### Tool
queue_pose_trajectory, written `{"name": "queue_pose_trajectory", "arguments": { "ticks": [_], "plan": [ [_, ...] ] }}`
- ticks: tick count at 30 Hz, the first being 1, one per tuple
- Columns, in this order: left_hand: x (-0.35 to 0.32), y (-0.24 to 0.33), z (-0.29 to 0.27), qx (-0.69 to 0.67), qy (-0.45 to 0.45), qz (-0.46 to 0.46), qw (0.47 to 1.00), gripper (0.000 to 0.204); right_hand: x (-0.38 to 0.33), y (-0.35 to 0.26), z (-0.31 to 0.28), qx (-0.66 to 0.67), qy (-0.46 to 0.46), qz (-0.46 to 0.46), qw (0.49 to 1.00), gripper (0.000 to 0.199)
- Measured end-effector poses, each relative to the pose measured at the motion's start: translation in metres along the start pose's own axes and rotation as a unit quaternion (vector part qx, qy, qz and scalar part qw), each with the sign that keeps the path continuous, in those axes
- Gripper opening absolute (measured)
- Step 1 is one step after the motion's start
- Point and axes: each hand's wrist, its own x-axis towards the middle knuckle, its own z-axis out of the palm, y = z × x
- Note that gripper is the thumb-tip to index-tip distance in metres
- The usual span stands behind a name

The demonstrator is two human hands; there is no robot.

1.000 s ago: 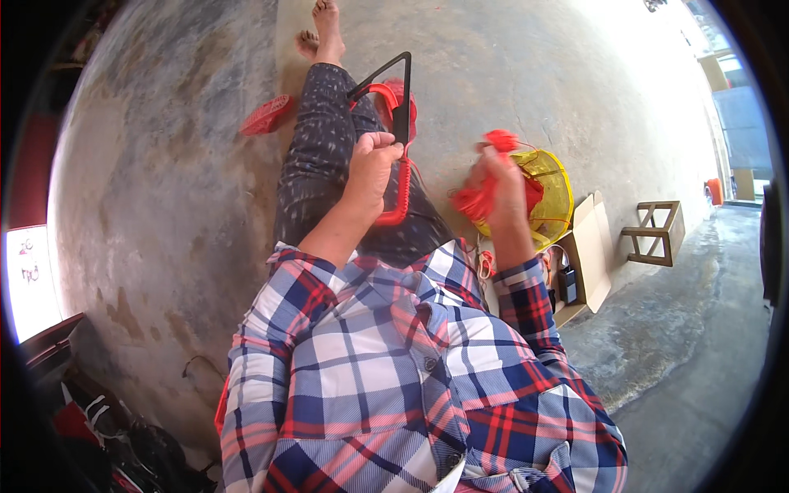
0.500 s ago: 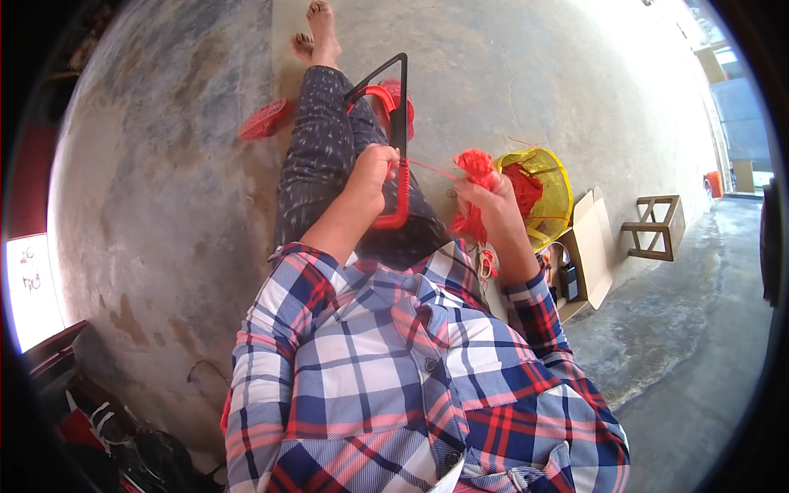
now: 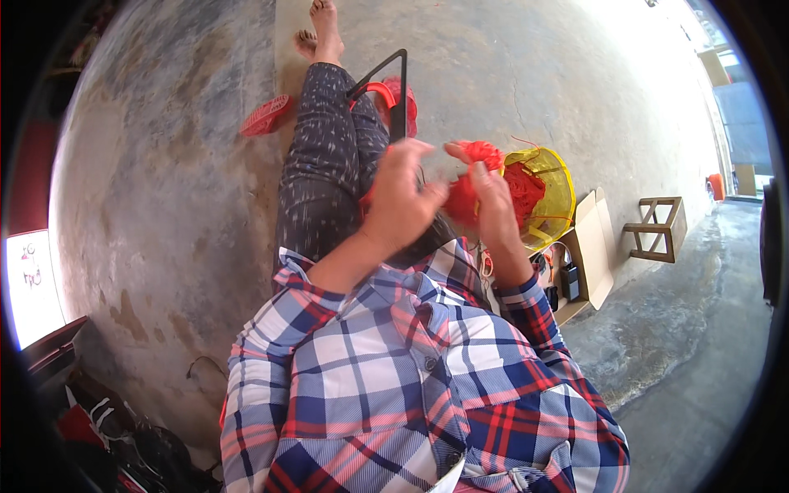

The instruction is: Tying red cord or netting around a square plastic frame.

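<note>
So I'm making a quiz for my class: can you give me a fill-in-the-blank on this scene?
1. The right hand holds a bundle of ____ cord.
2. The basket beside the person's right side is ____.
3. The person sits on a bare ____ floor.
4. The shirt has a ____ pattern.

Missing words: red; yellow; concrete; plaid

Open concrete floor (image 3: 164, 214) left of the legs (image 3: 325, 164); right side crowded by yellow basket (image 3: 559, 193), cardboard box (image 3: 593, 246) and wooden stool (image 3: 657, 230)
</note>
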Motion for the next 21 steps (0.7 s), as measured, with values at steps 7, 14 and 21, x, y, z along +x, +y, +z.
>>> {"name": "queue_pose_trajectory", "arguments": {
  "ticks": [7,14,21],
  "plan": [
    [0.018,0.032,-0.018,-0.404,-0.133,-0.219,0.878,0.020,-0.009,-0.009,0.045,0.384,-0.019,0.104,0.917,0.065],
    [0.093,-0.024,-0.107,-0.514,0.306,-0.247,0.763,0.021,-0.025,-0.018,0.020,0.300,-0.167,0.102,0.934,0.042],
    [0.033,-0.050,-0.088,0.112,-0.212,0.047,0.970,0.021,0.041,0.028,-0.009,0.268,0.005,0.134,0.954,0.028]
  ]
}}
